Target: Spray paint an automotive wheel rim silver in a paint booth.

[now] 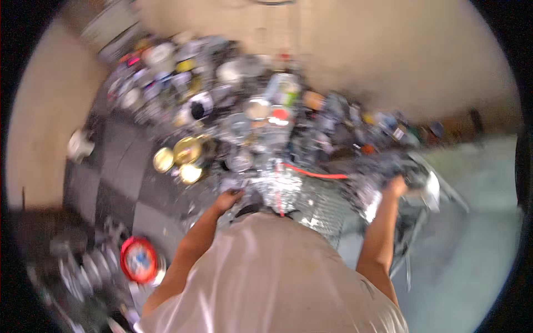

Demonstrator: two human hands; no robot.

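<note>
The picture is smeared by motion. My left hand [229, 200] is low in the middle, beside dark and shiny clutter; its fingers are too blurred to read. Out to the right, my right hand [396, 187] looks closed at the edge of a blurred grey and white bundle [419, 180], and what it grips cannot be made out. Between the hands lies a shiny silvery, crinkled sheet [322, 208]. A red strip [316, 173] runs across the pile toward my right hand.
A heap of mixed containers [161, 61] spreads along the wall ahead. Gold round tins [187, 151] sit at its left on dark checkered tiles [119, 150]. A red-rimmed round container [139, 260] stands at lower left, near coiled pale tubing [91, 272]. A pale green surface [461, 255] lies at right.
</note>
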